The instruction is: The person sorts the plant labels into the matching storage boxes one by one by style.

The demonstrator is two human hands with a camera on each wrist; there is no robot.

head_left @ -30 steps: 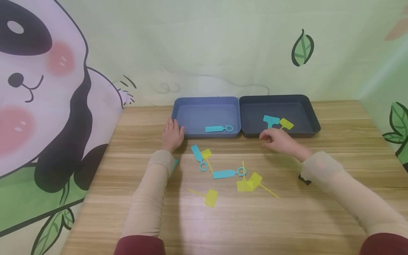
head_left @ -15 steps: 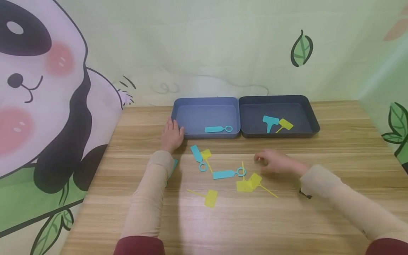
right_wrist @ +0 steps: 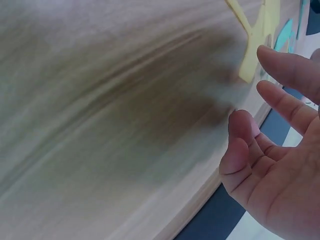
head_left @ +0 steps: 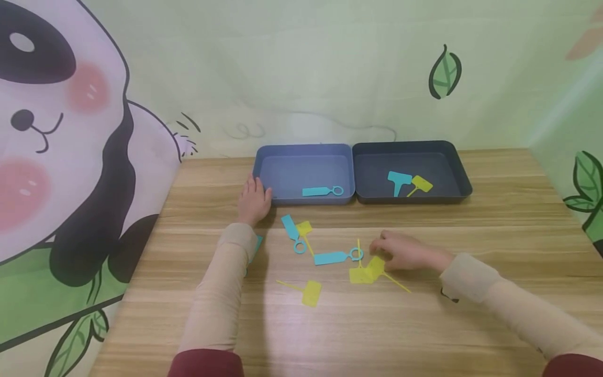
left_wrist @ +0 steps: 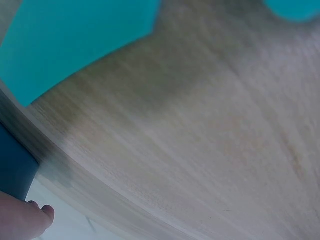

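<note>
My left hand (head_left: 254, 201) rests with relaxed fingers at the front left corner of the blue tray (head_left: 294, 167). My right hand (head_left: 407, 252) is low over the table, its fingertips beside a yellow T-shaped plant label (head_left: 376, 267). In the right wrist view the thumb and index finger stand apart near that label (right_wrist: 250, 60), and the other fingers are bent. A second yellow label (head_left: 360, 276) overlaps it. Just left lies a turquoise tag (head_left: 331, 258) with a ring end, crossed by a yellow stem.
The dark tray (head_left: 443, 165) holds a turquoise T-shaped label (head_left: 399, 179) and a yellow label (head_left: 422, 183). A turquoise ring-ended tag (head_left: 315, 191) lies in the blue tray. Another ring-ended tag (head_left: 289, 226), more yellow labels (head_left: 312, 293) and a turquoise piece (head_left: 256, 248) partly under the left forearm lie about.
The right hand has come back from the front of the dark tray, down to the yellow labels. My left hand has stayed at the blue tray.
</note>
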